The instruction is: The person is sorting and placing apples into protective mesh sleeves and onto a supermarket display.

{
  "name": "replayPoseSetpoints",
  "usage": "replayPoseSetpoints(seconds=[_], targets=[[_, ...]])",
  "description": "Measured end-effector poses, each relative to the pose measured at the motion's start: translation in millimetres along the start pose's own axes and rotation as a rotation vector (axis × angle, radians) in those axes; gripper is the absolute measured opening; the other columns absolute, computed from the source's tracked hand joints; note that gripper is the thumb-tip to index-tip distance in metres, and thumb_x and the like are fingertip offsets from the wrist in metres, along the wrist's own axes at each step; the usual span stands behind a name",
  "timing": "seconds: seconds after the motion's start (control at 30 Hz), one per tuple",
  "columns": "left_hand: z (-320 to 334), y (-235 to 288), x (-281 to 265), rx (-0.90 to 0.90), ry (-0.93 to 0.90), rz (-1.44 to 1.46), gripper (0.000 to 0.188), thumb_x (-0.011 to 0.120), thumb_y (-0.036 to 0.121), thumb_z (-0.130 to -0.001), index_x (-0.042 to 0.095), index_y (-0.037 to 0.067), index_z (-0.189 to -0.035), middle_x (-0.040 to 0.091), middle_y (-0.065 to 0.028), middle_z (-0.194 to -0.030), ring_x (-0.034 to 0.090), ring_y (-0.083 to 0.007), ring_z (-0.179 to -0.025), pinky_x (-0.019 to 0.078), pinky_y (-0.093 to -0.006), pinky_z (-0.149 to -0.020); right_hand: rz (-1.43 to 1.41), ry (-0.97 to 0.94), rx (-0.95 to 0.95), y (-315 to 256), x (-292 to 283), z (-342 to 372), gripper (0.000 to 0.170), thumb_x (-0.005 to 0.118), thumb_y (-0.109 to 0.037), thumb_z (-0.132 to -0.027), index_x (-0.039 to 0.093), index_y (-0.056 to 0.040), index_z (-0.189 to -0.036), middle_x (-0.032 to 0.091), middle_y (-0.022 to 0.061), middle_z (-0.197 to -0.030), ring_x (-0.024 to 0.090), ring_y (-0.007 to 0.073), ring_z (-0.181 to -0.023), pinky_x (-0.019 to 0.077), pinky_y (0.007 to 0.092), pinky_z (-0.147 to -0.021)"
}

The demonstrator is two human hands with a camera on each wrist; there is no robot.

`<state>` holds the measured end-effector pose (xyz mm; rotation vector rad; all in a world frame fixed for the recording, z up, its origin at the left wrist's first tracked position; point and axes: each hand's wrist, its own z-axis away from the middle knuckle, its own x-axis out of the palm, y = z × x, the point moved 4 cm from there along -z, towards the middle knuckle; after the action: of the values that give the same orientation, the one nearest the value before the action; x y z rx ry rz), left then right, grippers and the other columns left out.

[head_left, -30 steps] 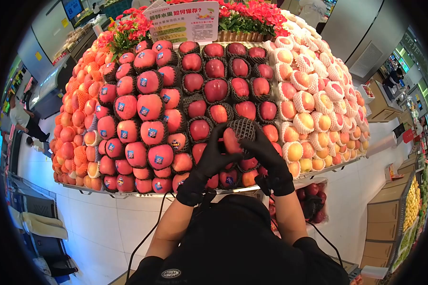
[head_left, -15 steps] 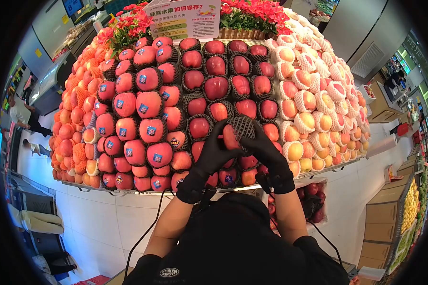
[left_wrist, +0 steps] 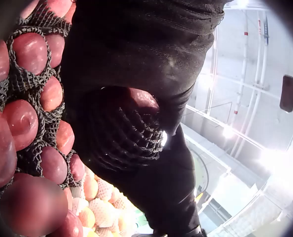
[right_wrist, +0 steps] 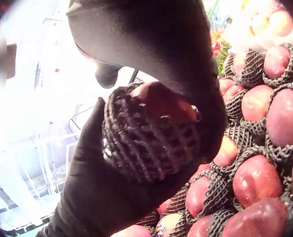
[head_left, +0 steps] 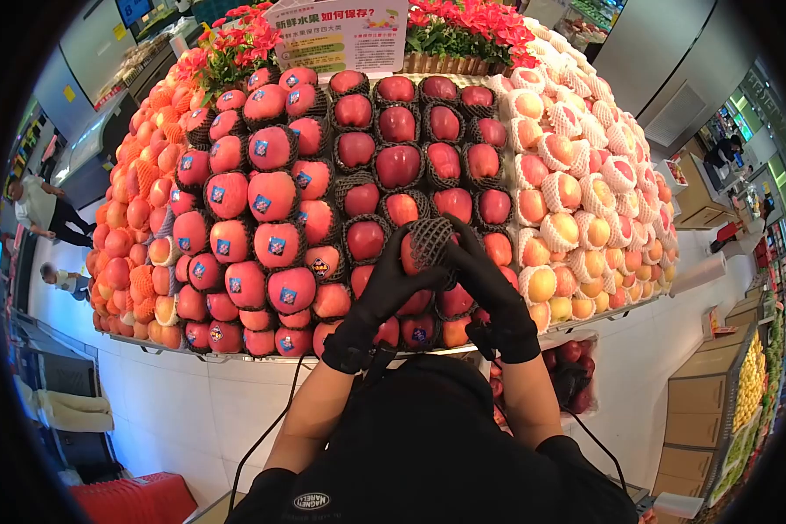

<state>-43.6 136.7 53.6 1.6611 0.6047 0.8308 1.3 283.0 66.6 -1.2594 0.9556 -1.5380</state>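
A red apple [right_wrist: 161, 101] in a black foam net sleeve [head_left: 431, 243] is held between both black-gloved hands, above the front part of the display. My left hand [head_left: 391, 281] grips it from the left, fingers curled round its far side. From the right, my right hand [head_left: 483, 275] holds the netted side with curled fingers. In both wrist views the net wraps most of the fruit, and a patch of bare red skin shows past its edge. Below and around the hands sit rows of red apples [head_left: 398, 166] in black nets.
Larger red apples with blue stickers [head_left: 272, 195] are stacked at left, orange-netted fruit [head_left: 141, 281] beyond them. White-netted fruit [head_left: 559, 227] fills the right side. At the back stand a printed sign [head_left: 341, 39] and red flowers [head_left: 472, 26]. A bag of dark red fruit [head_left: 572, 371] lies below the display's front edge.
The apple has shifted slightly left and turned in the hands, so more of its net faces up and less red skin shows. Both hands keep hold of it.
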Motion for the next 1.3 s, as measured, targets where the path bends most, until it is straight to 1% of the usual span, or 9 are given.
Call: replayPoseSetpoints(seconds=[0.13,0.23,0.63,0.93,1.03,1.2,1.23,1.27,1.3], targets=[[-1,0,1,0.073,0.011,-0.058,0.083,0.084,0.012,-0.070,0.037,0.003,-0.138,0.049,-0.0110,-0.134,0.048,-0.0223,-0.125,0.0425,-0.0379,-0.105,0.224,-0.107,-0.242,-13,-6,-4,0.077,0.065,-0.012,-0.086,0.024,-0.0047,-0.150,0.039,0.0130,-0.146,0.041,0.0203,-0.132,0.0371,0.0347,-0.109],[0,2,2,0.100,0.040,-0.091,0.088,0.087,0.013,-0.066,0.037,0.003,-0.138,0.048,-0.0112,-0.134,0.049,-0.0227,-0.124,0.0427,-0.0377,-0.105,0.290,-0.233,-0.134,-8,-18,-15,0.083,0.069,-0.012,-0.081,0.025,-0.0044,-0.150,0.037,0.0136,-0.148,0.038,0.0209,-0.135,0.0333,0.0358,-0.112],[-17,-17,-8,0.159,0.120,-0.073,0.106,0.090,0.015,-0.063,0.025,0.004,-0.146,0.041,-0.0145,-0.140,0.051,-0.0248,-0.124,0.0481,-0.0401,-0.101,0.251,-0.181,-0.056,-23,-12,-25,0.084,0.075,-0.007,-0.074,0.031,-0.0040,-0.146,0.048,0.0097,-0.136,0.052,0.0173,-0.120,0.0491,0.0315,-0.096],[-21,-25,-15,0.051,0.220,-0.032,0.103,0.080,0.006,-0.072,0.014,0.011,-0.152,0.035,-0.0174,-0.145,0.044,-0.0275,-0.129,0.0451,-0.0391,-0.103,0.113,0.034,-0.128,-8,-17,-53,0.064,0.069,-0.004,-0.075,0.041,-0.0048,-0.132,0.055,0.0095,-0.121,0.057,0.0170,-0.109,0.0521,0.0310,-0.089],[-21,-18,-21,0.014,0.234,-0.076,0.093,0.076,0.008,-0.078,0.019,0.010,-0.150,0.039,-0.0173,-0.143,0.047,-0.0282,-0.126,0.0474,-0.0416,-0.098,0.023,0.102,-0.106,-16,-23,-64,0.062,0.067,-0.002,-0.076,0.042,-0.0062,-0.134,0.055,0.0086,-0.120,0.057,0.0184,-0.108,0.0521,0.0312,-0.089],[-27,-36,-44,0.145,0.305,-0.403,0.073,0.073,0.013,-0.081,0.036,0.008,-0.144,0.039,-0.0186,-0.142,0.046,-0.0328,-0.127,0.0413,-0.0468,-0.103,-0.573,0.046,-0.031,-36,-51,-87,0.061,0.065,-0.011,-0.084,0.041,-0.0072,-0.140,0.052,0.0089,-0.129,0.054,0.0214,-0.116,0.0527,0.0376,-0.092],[-29,-35,-51,0.189,0.319,-0.556,0.071,0.073,0.014,-0.081,0.038,0.007,-0.143,0.038,-0.0201,-0.143,0.043,-0.0351,-0.129,0.0381,-0.0485,-0.106,0.184,0.049,-0.328,-52,-53,-94,0.069,0.075,-0.016,-0.077,0.043,-0.0041,-0.137,0.056,0.0102,-0.126,0.056,0.0205,-0.113,0.0510,0.0359,-0.094],[-31,-35,-55,0.234,0.332,-0.709,0.068,0.073,0.016,-0.081,0.041,0.007,-0.141,0.037,-0.0215,-0.143,0.041,-0.0374,-0.132,0.0349,-0.0502,-0.108,0.918,0.288,-0.603,-68,-55,-97,0.077,0.084,-0.021,-0.071,0.045,-0.0011,-0.134,0.060,0.0114,-0.123,0.058,0.0196,-0.109,0.0492,0.0343,-0.096],[-33,-36,-59,0.236,0.351,-0.777,0.069,0.073,0.018,-0.081,0.041,0.007,-0.141,0.035,-0.0228,-0.145,0.037,-0.0398,-0.133,0.0312,-0.0520,-0.110,0.721,0.276,-0.551,-79,-56,-99,0.075,0.084,-0.018,-0.071,0.046,-0.0004,-0.133,0.060,0.0114,-0.122,0.059,0.0185,-0.108,0.0493,0.0334,-0.095]])
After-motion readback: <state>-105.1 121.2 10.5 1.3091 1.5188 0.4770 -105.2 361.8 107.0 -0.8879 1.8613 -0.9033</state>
